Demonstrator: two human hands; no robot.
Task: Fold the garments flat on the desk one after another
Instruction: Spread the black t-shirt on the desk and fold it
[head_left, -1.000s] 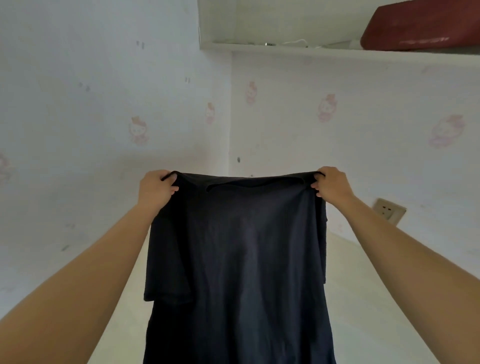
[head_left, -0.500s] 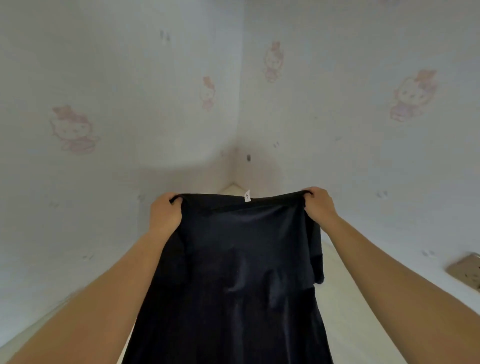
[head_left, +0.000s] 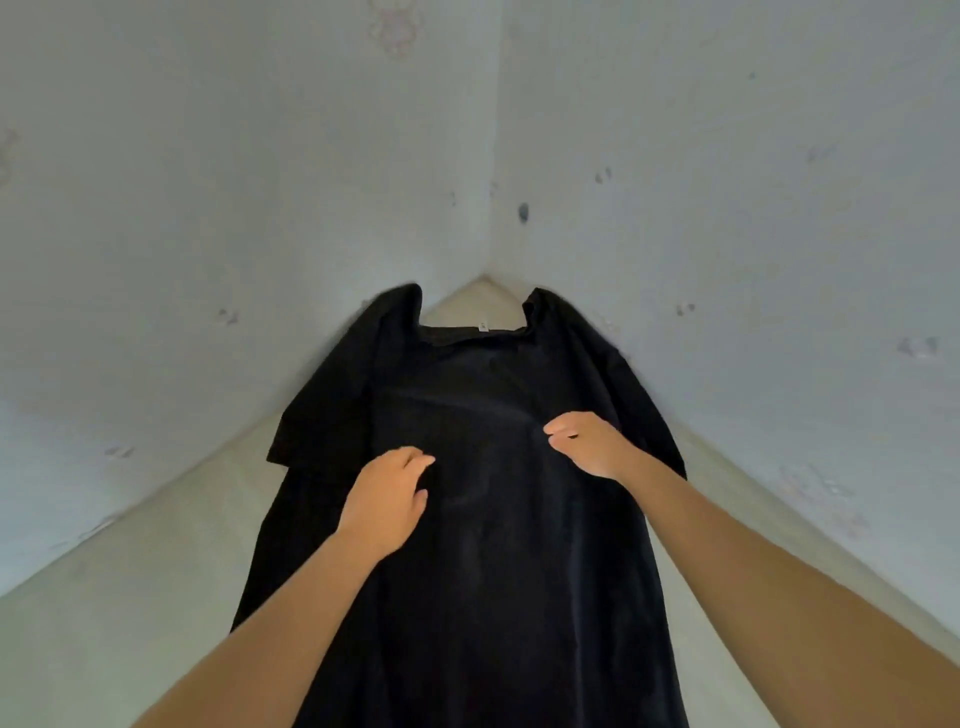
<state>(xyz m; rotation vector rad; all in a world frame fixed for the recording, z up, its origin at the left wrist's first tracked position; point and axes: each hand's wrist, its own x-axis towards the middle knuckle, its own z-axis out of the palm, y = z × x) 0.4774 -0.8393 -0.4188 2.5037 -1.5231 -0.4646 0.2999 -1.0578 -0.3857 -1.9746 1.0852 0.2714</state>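
A black T-shirt (head_left: 483, 582) lies spread lengthwise on the pale desk (head_left: 130, 597), its collar with a small white tag toward the far corner. Its shoulders ride up slightly against both walls. My left hand (head_left: 387, 499) hovers over the shirt's chest area with loosely curled fingers and holds nothing. My right hand (head_left: 584, 441) is a little farther and to the right, over the chest, fingers loosely curled and empty. The shirt's lower hem runs out of the bottom of the view.
Two walls with faint pink cartoon wallpaper (head_left: 208, 208) meet in a corner right behind the collar, hemming in the desk on the left and right. Bare desk surface shows on both sides of the shirt.
Both hands have let go of the shirt's shoulders. The shirt, held up in the air before, now lies on the desk, and the hands have drawn back over its chest.
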